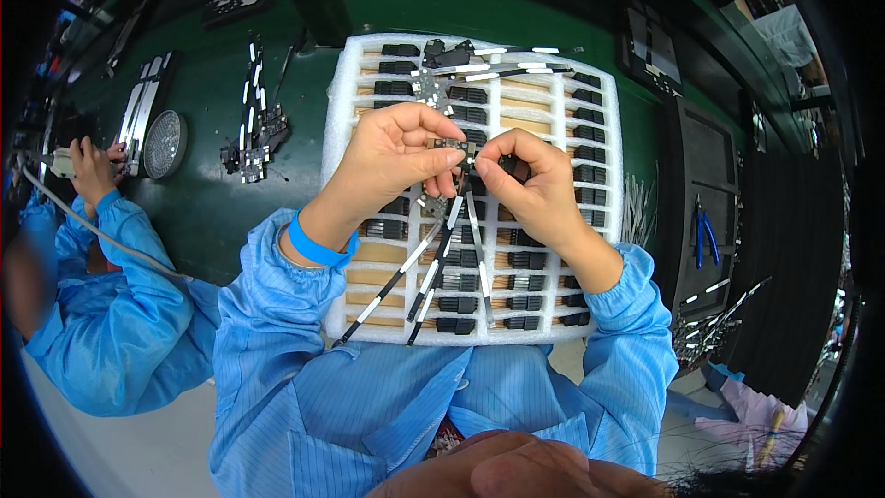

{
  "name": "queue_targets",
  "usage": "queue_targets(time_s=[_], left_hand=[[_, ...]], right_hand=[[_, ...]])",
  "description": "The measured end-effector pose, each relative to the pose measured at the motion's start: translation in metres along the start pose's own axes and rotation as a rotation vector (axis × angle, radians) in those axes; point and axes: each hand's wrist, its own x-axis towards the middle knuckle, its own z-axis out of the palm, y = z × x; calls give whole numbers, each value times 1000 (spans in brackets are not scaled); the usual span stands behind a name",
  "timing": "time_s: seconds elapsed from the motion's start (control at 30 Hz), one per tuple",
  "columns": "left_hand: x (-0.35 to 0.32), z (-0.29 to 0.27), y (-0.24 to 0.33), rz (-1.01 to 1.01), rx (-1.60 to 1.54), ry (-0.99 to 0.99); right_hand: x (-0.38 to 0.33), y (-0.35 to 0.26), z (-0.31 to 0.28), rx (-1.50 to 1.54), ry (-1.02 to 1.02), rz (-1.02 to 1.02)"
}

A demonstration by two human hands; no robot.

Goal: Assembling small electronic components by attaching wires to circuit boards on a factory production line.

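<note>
Between my two hands is a small dark circuit board (452,144), raised over a white foam tray (333,129). My left hand (396,152) pinches the board from its left side with thumb and fingers. From the right, the thumb and forefinger of my right hand (535,180) close on the board's other edge. Several flat black-and-white ribbon cables (426,278) hang below my hands and fan out across the tray. More boards with cables (452,57) lie on the tray's far part. Rows of black parts (458,304) fill many of its slots.
Blue-handled pliers (706,235) lie in a dark tray (684,263) on the right, with loose cables (710,327) nearby. Left on the green bench (313,83) sits a heap of boards and cables (253,143). Beyond it, a co-worker's hand (92,171) is beside a round dish (166,143).
</note>
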Motion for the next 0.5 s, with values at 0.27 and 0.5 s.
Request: queue_targets(time_s=[0.27, 0.5], left_hand=[[-1, 2, -1, -6, 4, 25], [-2, 3, -2, 60, 14, 24]], right_hand=[[0, -1, 1, -31, 5, 34], [1, -3, 1, -104, 12, 15]])
